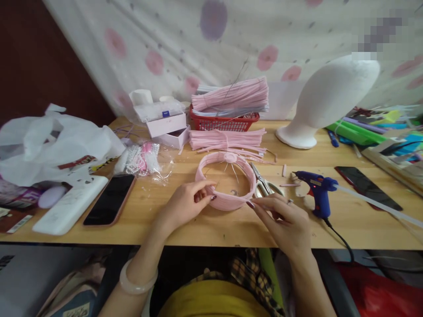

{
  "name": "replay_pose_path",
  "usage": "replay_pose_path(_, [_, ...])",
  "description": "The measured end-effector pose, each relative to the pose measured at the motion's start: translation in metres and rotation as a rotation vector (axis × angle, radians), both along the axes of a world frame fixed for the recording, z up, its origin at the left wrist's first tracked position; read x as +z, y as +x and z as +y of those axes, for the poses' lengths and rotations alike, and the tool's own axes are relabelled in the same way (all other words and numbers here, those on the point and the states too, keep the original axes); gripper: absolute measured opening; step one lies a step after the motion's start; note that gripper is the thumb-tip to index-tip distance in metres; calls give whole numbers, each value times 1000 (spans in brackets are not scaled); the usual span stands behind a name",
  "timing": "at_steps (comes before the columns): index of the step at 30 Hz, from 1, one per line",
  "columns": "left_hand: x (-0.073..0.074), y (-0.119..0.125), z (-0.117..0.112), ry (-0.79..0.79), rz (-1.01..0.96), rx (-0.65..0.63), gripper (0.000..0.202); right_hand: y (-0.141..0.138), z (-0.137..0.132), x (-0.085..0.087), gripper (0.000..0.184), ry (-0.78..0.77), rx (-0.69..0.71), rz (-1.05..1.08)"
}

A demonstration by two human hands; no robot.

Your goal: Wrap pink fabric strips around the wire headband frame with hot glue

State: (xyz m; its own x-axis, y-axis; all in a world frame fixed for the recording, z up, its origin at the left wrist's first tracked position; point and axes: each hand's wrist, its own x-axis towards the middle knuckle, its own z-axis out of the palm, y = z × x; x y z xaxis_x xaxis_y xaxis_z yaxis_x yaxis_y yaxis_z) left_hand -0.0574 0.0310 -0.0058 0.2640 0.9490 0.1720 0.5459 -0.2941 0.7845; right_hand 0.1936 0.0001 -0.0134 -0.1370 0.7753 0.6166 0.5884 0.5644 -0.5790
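Note:
A pink ring-shaped band (pixel 228 203) of fuzzy pipe cleaners stands on the wooden table in front of me, with a round coiled piece (pixel 230 157) on its far side and thin wires sticking inward. At its near left rim, my left hand (pixel 191 200) is closed, thumb and finger pinching the edge. My right hand (pixel 284 215) pinches the near right rim, fingertips pressed together. Just behind the right hand lie scissors (pixel 262 182), their blades pointing away beside the band. A blue glue gun (pixel 317 189) with a clear glue stick rests further right.
Bundled pink pipe cleaners (pixel 228 140) lie before a red basket (pixel 224 122) holding more. A white foam head (pixel 330 97) stands at the back right. Phones (pixel 110 200) flank the work area. Beads in plastic (pixel 143 160), white boxes (pixel 167 125) and a white bag (pixel 59 141) sit left.

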Motion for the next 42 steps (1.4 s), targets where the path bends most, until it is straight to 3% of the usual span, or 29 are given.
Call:
replay_pose_path(6, [-2, 2, 1, -27, -85, 16, 13, 0, -1, -4, 10, 66, -15, -89])
replay_pose_path(15, [3, 0, -19, -81, -143, 133, 8, 4, 11, 5, 15, -127, 106, -131])
replay_pose_path(21, [-1, -2, -22, -164, -248, 139, 20, 7, 18, 7, 11, -104, 120, -178])
replay_pose_path(32, [0, -4, -18, -271, -352, 103, 17, 20, 24, 17, 22, -156, 175, -288])
replay_pose_path(37, [3, -19, -14, -150, -216, 97, 16, 35, 39, 25, 36, 11, 169, -370])
replay_pose_path(42, [3, -26, -12, -156, -187, 80, 13, 28, 56, 13, 40, 125, 96, -502])
